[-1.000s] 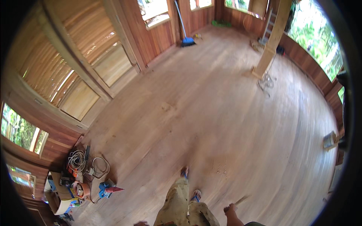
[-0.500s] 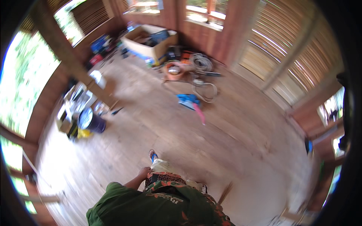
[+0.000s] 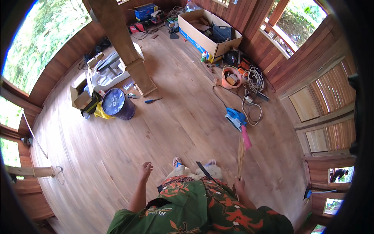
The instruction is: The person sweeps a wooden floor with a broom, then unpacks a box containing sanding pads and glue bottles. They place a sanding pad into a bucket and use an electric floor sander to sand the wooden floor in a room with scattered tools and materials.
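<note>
My left hand [image 3: 146,168] is raised beside my body at bottom centre, fingers loosely curled and apart, holding nothing. My right hand [image 3: 239,183] grips a thin bundle of sticks, like a stick broom [image 3: 240,158], pointing away from me. Just beyond its tip, a blue power tool [image 3: 235,117] with a pink dust bag [image 3: 246,137] lies on the wooden floor [image 3: 171,124], its cord running back toward coiled cables [image 3: 255,78]. A dark strap [image 3: 206,169] crosses in front of my trousers.
Ahead are a large open cardboard box [image 3: 216,50] of gear, an orange bucket [image 3: 227,80], tool cases [image 3: 146,11] and a wooden post [image 3: 136,74]. At its left stand a blue drum [image 3: 120,107] and packaging [image 3: 107,68]. A louvred door [image 3: 311,109] is on the right.
My view has swung round from the broom corner to the cluttered end with the boxes. The tools now sit ahead. My left hand has moved out from my waist, and the stick bundle points forward.
</note>
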{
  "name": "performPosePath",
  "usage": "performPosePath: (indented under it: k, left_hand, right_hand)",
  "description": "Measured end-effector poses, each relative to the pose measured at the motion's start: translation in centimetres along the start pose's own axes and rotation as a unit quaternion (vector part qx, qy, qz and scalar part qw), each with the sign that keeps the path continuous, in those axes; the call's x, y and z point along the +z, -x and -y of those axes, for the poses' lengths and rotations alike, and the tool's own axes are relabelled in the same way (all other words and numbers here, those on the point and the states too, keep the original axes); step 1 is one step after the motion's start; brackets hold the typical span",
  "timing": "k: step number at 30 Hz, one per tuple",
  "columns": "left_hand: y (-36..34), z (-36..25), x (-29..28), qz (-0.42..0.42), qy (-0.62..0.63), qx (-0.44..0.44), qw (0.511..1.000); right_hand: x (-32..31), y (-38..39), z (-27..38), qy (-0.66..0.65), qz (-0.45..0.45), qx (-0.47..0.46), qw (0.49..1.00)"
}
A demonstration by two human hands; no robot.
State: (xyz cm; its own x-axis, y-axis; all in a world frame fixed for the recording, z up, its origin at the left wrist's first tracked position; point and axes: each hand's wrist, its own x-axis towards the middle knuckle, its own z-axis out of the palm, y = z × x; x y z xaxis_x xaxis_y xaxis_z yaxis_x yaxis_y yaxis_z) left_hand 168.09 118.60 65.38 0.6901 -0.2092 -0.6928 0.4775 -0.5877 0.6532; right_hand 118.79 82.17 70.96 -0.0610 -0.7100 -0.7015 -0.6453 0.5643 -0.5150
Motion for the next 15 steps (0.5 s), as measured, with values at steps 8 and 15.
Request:
performPosePath:
  k: [8, 15]
  left_hand:
    - [-10.9, -13.4, 8.8, 0.151, -0.133, 0.151, 0.968]
    - [-23.1, -25.1, 12.1, 0.192, -0.339, 0.173, 0.905]
  right_hand:
    - [14.5, -15.1, 18.3, -0.047, -0.016, -0.019, 0.999]
    - [33.5, -29.3, 39.3, 0.013, 0.055, -0.053, 0.997]
